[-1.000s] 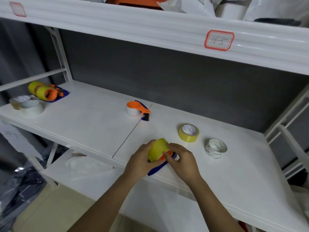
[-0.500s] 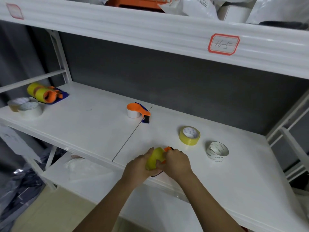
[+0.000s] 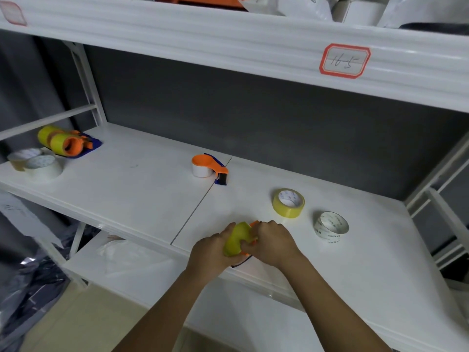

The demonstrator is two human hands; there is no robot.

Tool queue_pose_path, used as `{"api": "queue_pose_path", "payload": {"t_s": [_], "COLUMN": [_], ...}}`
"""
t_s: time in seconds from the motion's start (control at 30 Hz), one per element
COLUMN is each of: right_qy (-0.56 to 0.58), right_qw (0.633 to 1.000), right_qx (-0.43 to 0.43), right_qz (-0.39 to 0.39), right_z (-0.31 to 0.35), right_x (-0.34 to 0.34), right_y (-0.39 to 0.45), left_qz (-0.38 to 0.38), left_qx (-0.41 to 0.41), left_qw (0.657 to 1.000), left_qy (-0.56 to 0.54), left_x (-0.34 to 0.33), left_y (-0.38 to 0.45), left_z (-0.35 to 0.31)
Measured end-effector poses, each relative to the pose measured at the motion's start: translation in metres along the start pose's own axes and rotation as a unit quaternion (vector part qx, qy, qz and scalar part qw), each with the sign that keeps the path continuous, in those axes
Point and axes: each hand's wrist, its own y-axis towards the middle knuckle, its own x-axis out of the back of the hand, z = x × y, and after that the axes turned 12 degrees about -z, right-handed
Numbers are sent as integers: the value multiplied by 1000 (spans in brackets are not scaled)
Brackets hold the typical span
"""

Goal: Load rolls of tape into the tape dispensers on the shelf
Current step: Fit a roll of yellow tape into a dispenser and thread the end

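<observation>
At the lower middle of the frame a yellow tape roll (image 3: 234, 240) sits against orange dispenser (image 3: 253, 224) plastic, on a white shelf (image 3: 127, 189) backed by dark grey. Right of it lie a translucent yellow roll (image 3: 288, 203) and a white roll with grey lettering (image 3: 331, 226); centre, an orange-and-blue dispenser holding white tape (image 3: 209, 168). At left are yellow rolls on orange-and-blue dispensers (image 3: 66, 144), and at upper right a red-bordered white label (image 3: 344, 60).

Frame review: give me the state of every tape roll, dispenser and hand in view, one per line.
Left hand: grips the yellow roll.
Right hand: grips the orange dispenser, mostly hidden.
Middle dispenser: loaded with white tape, lying on the shelf.
Far-left dispensers: loaded yellow.
Loose yellow roll: flat.
Loose white roll: flat.
Two far-left rolls: flat, loose.
</observation>
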Motion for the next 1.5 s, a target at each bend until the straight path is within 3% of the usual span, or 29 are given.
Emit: {"api": "queue_pose_path", "payload": {"t_s": [0.2, 0.4, 0.7, 0.93, 1.07, 1.27, 1.5], "right_qy": [-41, 63, -15, 195, 140, 155, -5], "right_qw": [999, 998, 999, 975, 981, 973, 984], "right_qx": [25, -17, 24, -50, -20, -40, 33], "right_qz": [-16, -18, -26, -91, -134, -169, -175], "right_z": [-2, -15, -9, -28, -14, -4, 3], "right_x": [-6, -6, -13, -23, -31, -36, -41], "right_y": [4, 4, 7, -10, -20, -22, -12], "left_qz": [-3, -13, -21, -12, -15, -23, -22], "left_qx": [-4, -15, -19, -21, -23, -37, -40], "left_qw": [1000, 1000, 1000, 999, 1000, 999, 999], "left_qy": [0, 15, 14, 27, 7, 11, 1], "left_x": [0, 0, -3, -2, 0, -1, -1], "left_y": [-1, 0, 1, 2, 1, 1, 2], "left_z": [-2, -2, 1, 1, -1, 1, 1]}}
